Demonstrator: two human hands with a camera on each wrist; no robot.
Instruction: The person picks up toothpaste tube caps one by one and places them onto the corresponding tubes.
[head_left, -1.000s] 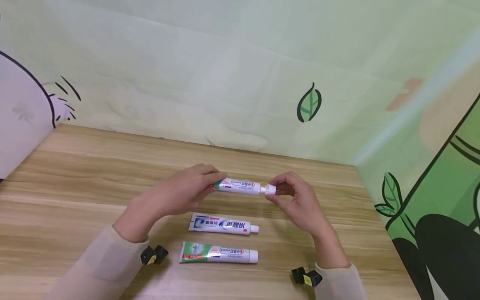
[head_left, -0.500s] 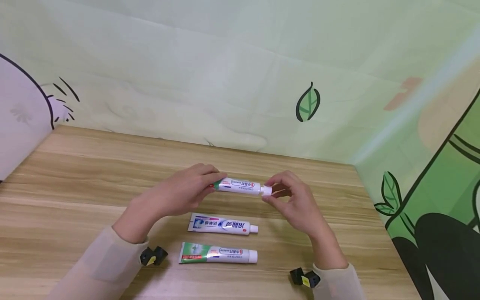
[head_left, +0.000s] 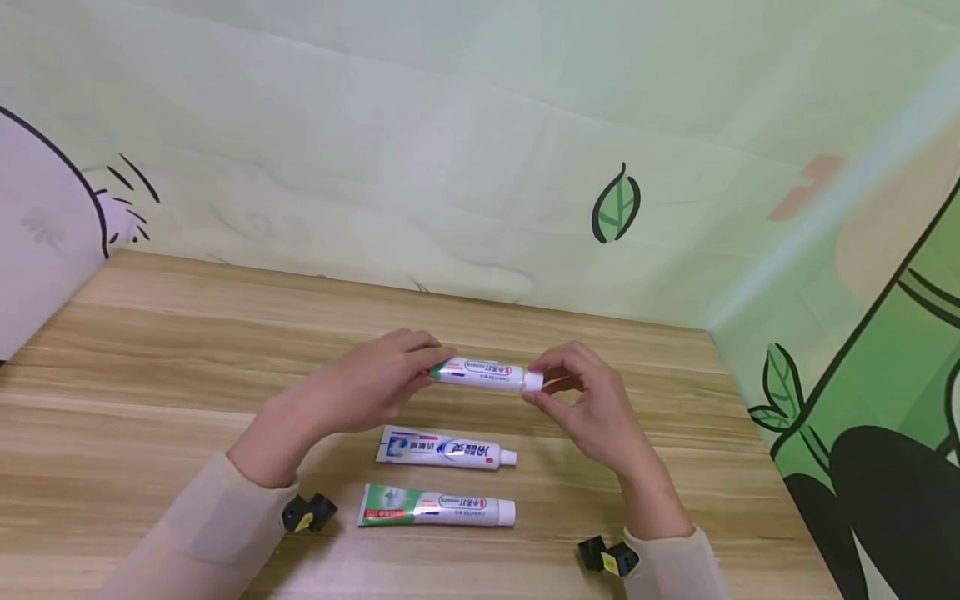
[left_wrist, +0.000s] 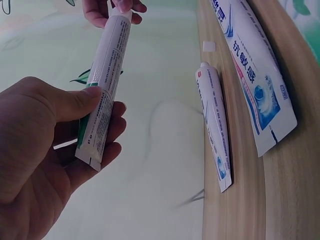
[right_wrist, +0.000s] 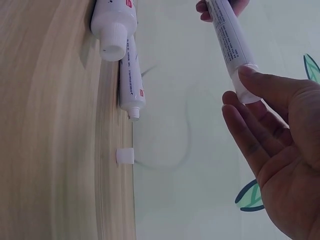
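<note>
My left hand (head_left: 360,383) grips the tail end of a white and green toothpaste tube (head_left: 483,373), held up off the table. At the other end my right hand (head_left: 596,408) pinches the white cap (head_left: 533,381) between thumb and fingers. The cap sits over the nozzle, against the tube's shoulder; whether it is threaded tight I cannot tell. Below the hands lie two capped tubes, a blue and white toothpaste tube (head_left: 442,448) and a green and white toothpaste tube (head_left: 442,507).
Both wrist views show another toothpaste tube (right_wrist: 131,82) lying with its nozzle bare, and a loose white cap (right_wrist: 125,156) near it; the head view hides them. The wooden table (head_left: 187,350) meets a printed backdrop (head_left: 420,167) behind and at the right.
A second ago the nozzle showed between tube and cap. My right hand has moved left, bringing the cap onto the tube's end. The left hand stays almost still.
</note>
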